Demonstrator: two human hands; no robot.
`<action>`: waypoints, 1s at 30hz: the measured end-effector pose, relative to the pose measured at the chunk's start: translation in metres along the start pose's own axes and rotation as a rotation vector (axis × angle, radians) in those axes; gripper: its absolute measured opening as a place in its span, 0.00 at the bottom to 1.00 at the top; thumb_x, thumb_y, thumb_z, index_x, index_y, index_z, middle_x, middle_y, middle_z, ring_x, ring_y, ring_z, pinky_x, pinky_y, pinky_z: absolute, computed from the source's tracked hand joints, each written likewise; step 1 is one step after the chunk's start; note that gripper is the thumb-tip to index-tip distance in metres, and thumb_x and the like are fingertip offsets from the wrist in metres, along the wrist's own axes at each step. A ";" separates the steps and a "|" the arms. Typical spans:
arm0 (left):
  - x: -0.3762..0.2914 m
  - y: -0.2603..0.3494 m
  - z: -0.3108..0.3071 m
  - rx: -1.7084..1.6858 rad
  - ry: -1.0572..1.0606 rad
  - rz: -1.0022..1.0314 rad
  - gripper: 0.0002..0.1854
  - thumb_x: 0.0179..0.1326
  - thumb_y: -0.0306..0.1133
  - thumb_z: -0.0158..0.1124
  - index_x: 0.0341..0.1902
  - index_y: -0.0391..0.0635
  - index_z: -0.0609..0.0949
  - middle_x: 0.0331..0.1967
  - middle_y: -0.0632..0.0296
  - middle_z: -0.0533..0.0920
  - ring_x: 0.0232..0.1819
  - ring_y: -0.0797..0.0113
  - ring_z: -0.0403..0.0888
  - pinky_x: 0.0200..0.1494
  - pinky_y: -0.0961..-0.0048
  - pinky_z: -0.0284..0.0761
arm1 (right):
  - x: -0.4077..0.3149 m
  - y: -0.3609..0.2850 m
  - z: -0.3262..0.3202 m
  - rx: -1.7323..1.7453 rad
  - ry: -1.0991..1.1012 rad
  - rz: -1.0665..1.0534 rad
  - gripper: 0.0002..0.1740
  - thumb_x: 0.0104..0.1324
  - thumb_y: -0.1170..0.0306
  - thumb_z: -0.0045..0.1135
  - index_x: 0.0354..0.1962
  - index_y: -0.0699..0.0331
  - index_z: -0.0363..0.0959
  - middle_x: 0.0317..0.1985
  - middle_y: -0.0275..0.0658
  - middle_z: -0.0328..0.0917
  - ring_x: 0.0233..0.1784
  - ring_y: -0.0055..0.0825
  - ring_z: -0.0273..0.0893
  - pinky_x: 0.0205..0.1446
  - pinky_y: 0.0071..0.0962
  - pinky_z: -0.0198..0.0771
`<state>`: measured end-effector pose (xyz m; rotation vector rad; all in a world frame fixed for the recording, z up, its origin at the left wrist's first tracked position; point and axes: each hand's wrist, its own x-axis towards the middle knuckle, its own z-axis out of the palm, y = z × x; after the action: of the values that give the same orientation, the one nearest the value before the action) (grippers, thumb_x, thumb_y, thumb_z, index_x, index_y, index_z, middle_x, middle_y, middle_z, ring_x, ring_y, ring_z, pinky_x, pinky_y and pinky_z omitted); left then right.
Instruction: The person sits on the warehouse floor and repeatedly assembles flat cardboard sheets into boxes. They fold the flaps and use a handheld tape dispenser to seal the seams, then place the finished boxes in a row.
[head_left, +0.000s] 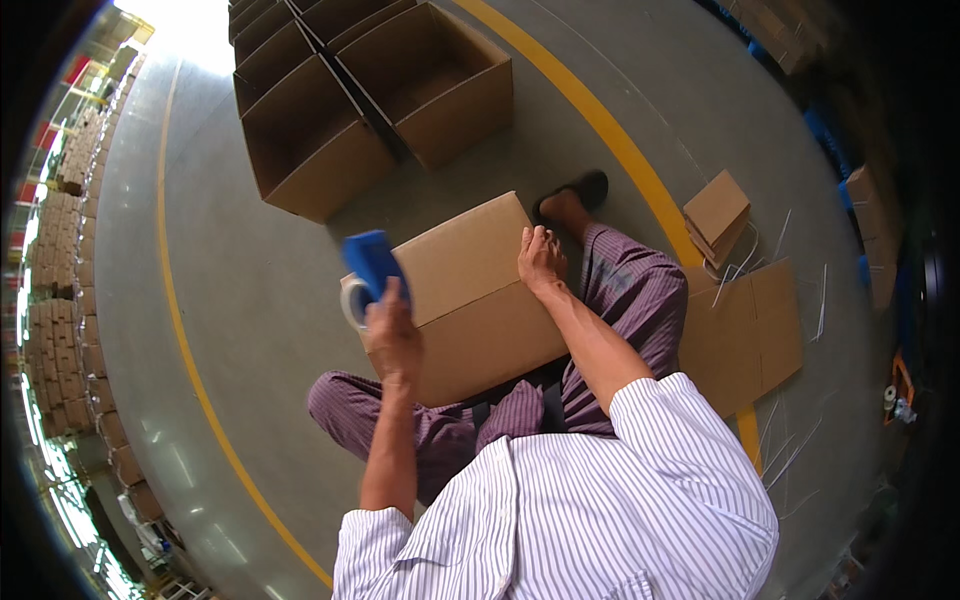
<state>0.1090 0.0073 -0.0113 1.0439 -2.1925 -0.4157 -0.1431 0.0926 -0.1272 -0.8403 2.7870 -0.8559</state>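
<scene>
A closed cardboard box (469, 259) lies across the lap and legs, with a seam running between its top flaps. My left hand (394, 334) grips a blue tape dispenser (369, 255) over the box's left end; hand and tool are blurred. A pale roll of tape (354, 304) sits on the dispenser's left side. At the box's right edge, my right hand (543, 259) rests with bent fingers against the cardboard; its palm is hidden.
Open cardboard boxes (457, 112) stand in two rows ahead. To the right lie a flattened cardboard piece (739, 330), folded cardboard (718, 214) and loose straps (823, 304). Yellow lines (600, 112) cross the grey floor. Stacked cardboard (56, 360) lines the far left.
</scene>
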 end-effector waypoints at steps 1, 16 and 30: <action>-0.011 0.004 0.010 0.042 -0.073 0.117 0.18 0.63 0.22 0.55 0.55 0.52 0.81 0.37 0.51 0.80 0.36 0.53 0.78 0.39 0.60 0.75 | -0.005 -0.005 -0.001 0.011 -0.009 0.004 0.20 0.76 0.55 0.36 0.39 0.64 0.65 0.42 0.53 0.74 0.48 0.54 0.74 0.46 0.51 0.73; 0.017 0.037 -0.010 -0.801 -0.656 -0.469 0.33 0.60 0.42 0.70 0.63 0.36 0.71 0.41 0.64 0.82 0.43 0.74 0.79 0.45 0.75 0.77 | -0.017 0.065 0.008 0.551 -0.250 -0.024 0.26 0.76 0.53 0.37 0.56 0.67 0.65 0.56 0.58 0.70 0.60 0.56 0.68 0.62 0.45 0.66; 0.093 -0.008 0.063 -0.744 -1.437 -0.490 0.26 0.58 0.49 0.71 0.50 0.41 0.82 0.37 0.67 0.84 0.38 0.74 0.80 0.44 0.75 0.73 | -0.050 0.034 -0.083 0.816 -0.115 0.037 0.25 0.77 0.54 0.38 0.45 0.67 0.74 0.39 0.41 0.76 0.44 0.33 0.73 0.51 0.33 0.68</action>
<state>0.0276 -0.0701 -0.0210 0.8662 -2.3058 -2.5940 -0.1385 0.1835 -0.0790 -0.6412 2.0259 -1.6781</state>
